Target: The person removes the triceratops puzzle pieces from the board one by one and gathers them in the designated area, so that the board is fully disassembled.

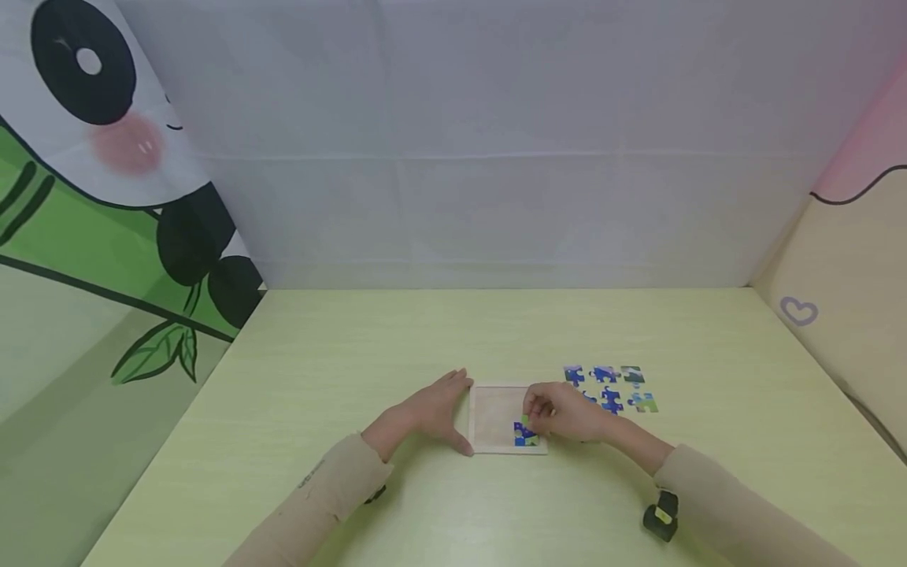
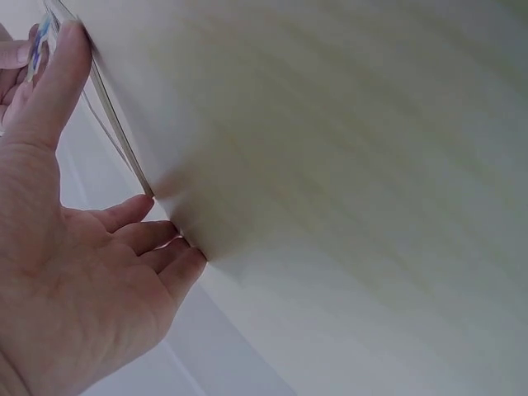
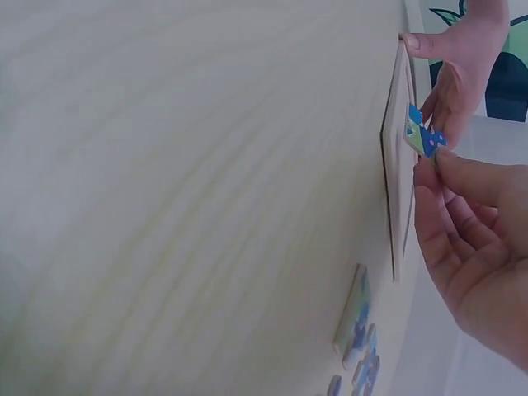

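Note:
A square, pale puzzle tray (image 1: 492, 417) lies flat on the table. My left hand (image 1: 442, 409) rests along its left edge, thumb at the near corner and straight fingers at the far one. Over the tray's near right part, my right hand (image 1: 567, 413) pinches a blue and green jigsaw puzzle piece (image 3: 425, 139) between thumb and index finger. In the right wrist view this piece is tilted, its lower side close to the tray. From the head, the piece (image 1: 525, 435) shows by the near right corner, partly covered by the fingers.
Several loose jigsaw pieces (image 1: 611, 399) lie in rough rows right of the tray, some hidden behind my right hand. The pale table (image 1: 340, 346) meets a white backdrop (image 1: 453, 213) at its far edge. Printed panels stand at both sides.

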The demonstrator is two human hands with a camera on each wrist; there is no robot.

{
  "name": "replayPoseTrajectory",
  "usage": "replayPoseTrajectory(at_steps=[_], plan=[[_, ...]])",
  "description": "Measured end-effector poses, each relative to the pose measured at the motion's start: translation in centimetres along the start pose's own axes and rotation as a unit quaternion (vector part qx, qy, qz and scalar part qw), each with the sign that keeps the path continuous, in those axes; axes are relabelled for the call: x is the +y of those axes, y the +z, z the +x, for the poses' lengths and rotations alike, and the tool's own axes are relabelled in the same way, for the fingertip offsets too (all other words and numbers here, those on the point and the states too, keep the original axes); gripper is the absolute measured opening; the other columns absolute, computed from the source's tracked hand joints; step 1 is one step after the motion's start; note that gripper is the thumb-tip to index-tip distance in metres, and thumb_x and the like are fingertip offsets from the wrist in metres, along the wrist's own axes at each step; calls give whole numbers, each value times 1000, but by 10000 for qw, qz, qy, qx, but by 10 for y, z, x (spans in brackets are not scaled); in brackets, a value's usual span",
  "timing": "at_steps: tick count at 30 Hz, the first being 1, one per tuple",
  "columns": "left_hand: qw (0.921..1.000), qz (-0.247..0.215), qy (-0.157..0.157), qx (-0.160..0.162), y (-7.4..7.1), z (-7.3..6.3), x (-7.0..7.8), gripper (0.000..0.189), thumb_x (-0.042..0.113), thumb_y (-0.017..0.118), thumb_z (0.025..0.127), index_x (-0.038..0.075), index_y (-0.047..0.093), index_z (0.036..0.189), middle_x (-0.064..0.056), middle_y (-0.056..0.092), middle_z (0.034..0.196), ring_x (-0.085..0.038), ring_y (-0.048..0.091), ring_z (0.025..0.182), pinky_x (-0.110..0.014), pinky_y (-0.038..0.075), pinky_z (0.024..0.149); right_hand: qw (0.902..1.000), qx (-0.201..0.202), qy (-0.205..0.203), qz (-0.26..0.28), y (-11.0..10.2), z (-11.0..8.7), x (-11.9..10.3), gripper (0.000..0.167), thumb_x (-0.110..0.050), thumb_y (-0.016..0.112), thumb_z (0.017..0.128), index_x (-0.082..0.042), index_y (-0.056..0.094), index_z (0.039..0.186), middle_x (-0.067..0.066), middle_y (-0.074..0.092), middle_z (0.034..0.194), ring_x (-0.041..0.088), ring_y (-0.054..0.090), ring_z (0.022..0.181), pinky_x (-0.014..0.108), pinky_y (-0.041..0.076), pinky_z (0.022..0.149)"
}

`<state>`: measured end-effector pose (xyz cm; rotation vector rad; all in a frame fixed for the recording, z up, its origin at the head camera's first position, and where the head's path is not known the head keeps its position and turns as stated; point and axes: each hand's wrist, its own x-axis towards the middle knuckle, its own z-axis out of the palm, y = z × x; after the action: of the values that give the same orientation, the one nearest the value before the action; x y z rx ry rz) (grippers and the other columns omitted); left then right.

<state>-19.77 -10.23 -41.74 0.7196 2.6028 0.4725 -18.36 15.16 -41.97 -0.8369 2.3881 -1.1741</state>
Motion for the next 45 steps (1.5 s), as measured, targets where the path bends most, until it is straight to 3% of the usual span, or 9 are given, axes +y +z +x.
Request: replayPoseTrajectory(at_steps=[13, 22, 26, 34, 45], plan=[[9998, -98, 164, -4, 1, 1, -3, 107, 45, 82, 59, 3, 26, 140, -15, 15, 150, -28, 11, 138, -42, 22, 110, 9995, 311, -57, -92, -45, -36, 22, 8, -1, 62, 83, -2, 57, 89, 2, 60, 80, 10, 58, 73, 23, 53, 64], [9999, -47, 143, -9, 4, 4, -5, 109, 48, 81, 59, 4, 25, 141, -14, 14, 150, -27, 11, 138, -43, 22, 110, 9965, 607, 490, -285, -78, -78, 38, 9, 0, 60, 84, 0, 56, 91, 5, 59, 81, 14, 58, 70, 31, 55, 57], [9999, -11, 111, 1, 3, 3, -4, 109, 49, 80, 59, 3, 25, 141, -15, 14, 150, -28, 11, 138, -42, 22, 110, 9941, 702, 767, -302, -88, -97, 50, 9, 2, 58, 84, 1, 56, 92, 7, 59, 81, 13, 57, 69, 28, 54, 55], [9999, -41, 102, 2, 2, 3, -3, 108, 46, 81, 59, 2, 26, 140, -17, 16, 149, -29, 12, 138, -42, 21, 111, 9934, 493, 1028, 93, -89, -115, 66, 12, 5, 55, 82, 4, 56, 94, 10, 58, 81, 12, 54, 68, 25, 51, 54], [9999, -85, 75, 52, 3, 3, -3, 108, 44, 83, 58, 2, 27, 140, -17, 16, 149, -30, 13, 137, -43, 22, 110, 9857, 902, 1252, -684, -80, -117, 74, 12, -4, 62, 82, 0, 64, 94, 1, 62, 82, 7, 53, 71, 19, 48, 60]])
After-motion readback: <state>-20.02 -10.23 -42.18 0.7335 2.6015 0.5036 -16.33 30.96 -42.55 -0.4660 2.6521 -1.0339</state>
